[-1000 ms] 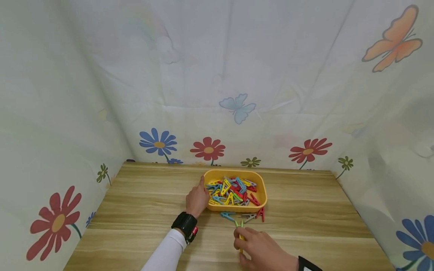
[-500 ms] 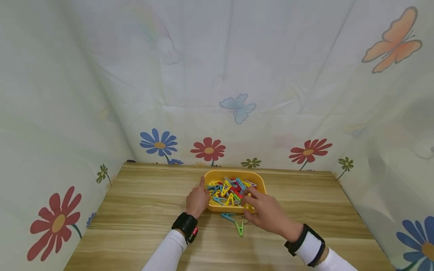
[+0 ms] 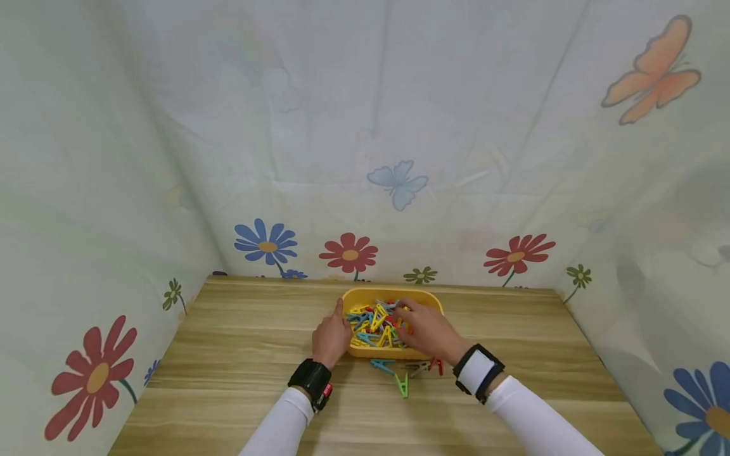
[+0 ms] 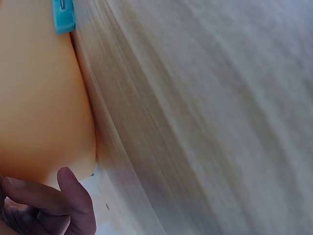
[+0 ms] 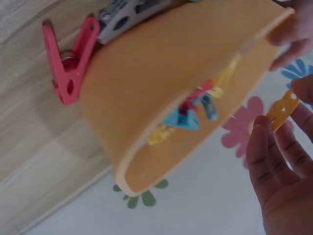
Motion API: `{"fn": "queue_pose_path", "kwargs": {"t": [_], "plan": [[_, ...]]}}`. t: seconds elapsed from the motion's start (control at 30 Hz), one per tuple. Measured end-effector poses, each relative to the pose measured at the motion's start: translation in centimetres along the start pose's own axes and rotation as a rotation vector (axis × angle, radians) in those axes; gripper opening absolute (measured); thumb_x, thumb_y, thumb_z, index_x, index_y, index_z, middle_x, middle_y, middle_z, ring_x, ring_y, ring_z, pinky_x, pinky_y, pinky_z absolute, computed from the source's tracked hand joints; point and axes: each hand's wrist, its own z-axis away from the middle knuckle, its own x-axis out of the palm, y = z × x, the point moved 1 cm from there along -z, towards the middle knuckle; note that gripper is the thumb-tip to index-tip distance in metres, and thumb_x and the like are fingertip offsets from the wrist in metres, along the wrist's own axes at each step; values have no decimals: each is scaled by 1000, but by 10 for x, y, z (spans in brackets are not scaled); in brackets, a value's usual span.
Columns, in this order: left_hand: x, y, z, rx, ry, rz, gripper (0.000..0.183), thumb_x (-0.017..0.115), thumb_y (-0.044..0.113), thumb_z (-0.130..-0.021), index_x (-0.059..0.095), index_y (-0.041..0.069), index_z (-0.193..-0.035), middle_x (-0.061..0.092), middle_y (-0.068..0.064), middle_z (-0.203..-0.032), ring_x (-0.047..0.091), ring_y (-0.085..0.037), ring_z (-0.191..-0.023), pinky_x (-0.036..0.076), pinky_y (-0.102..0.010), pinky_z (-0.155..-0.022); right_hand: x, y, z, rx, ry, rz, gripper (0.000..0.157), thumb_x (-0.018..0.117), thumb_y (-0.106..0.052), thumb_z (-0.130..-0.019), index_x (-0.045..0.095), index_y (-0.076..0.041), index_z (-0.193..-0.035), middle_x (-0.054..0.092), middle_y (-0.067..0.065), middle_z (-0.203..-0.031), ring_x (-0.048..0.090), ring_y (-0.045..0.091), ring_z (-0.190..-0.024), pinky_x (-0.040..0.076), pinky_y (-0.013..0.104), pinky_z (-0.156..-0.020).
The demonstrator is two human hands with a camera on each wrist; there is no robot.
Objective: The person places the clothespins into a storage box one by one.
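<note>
A yellow plastic box full of mixed-colour clothespins stands on the table. At its left end my left hand holds the rim, index finger stretched along the side. In the left wrist view, bent fingers show beside the box wall. My right hand is over the right part of the box, pinching a yellow clothespin between thumb and fingers, plain in the right wrist view. On the table in front lie a blue clothespin, a grey one, a red one and a green one.
The wooden table reaches back to a white curtain printed with flowers and butterflies. The curtain also hangs along the left and right sides. The box stands near the table's back edge.
My right hand has carried the yellow clothespin from the table in front up over the box. A green clothespin it was over now lies exposed. My left hand has stayed put.
</note>
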Motion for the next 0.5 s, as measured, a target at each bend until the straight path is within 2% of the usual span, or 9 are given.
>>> {"fn": "queue_pose_path", "kwargs": {"t": [0.17, 0.33, 0.43, 0.5], "plan": [[0, 0, 0, -8, -3, -2, 55, 53, 18, -91, 32, 10, -142, 43, -2, -50, 40, -18, -39, 32, -33, -36, 20, 6, -9, 17, -30, 4, 16, 67, -23, -81, 64, -20, -97, 52, -2, -107, 48, 9, -69, 47, 29, -62], [0, 0, 0, -7, -7, -11, 55, 52, 18, -92, 32, 9, -142, 42, -3, -49, 40, -18, -38, 30, -32, -36, 24, 5, -15, 28, -30, 0, 17, 64, -25, -86, 64, -17, -101, 52, 3, -116, 50, 10, -67, 49, 28, -61], [0, 0, 0, -11, -10, -15, 55, 51, 18, -92, 31, 11, -143, 42, -2, -49, 40, -18, -39, 30, -32, -36, 23, 4, -15, 51, -53, 12, 32, 60, -33, -89, 61, -16, -116, 49, 7, -127, 57, 22, -88, 50, 39, -75], [0, 0, -1, -12, -10, -15, 55, 52, 18, -92, 31, 11, -143, 43, -2, -49, 40, -18, -39, 31, -33, -36, 24, 5, -14, 82, -72, -1, 42, 58, -37, -90, 55, -17, -127, 43, 10, -137, 49, 34, -111, 43, 53, -87]]}}
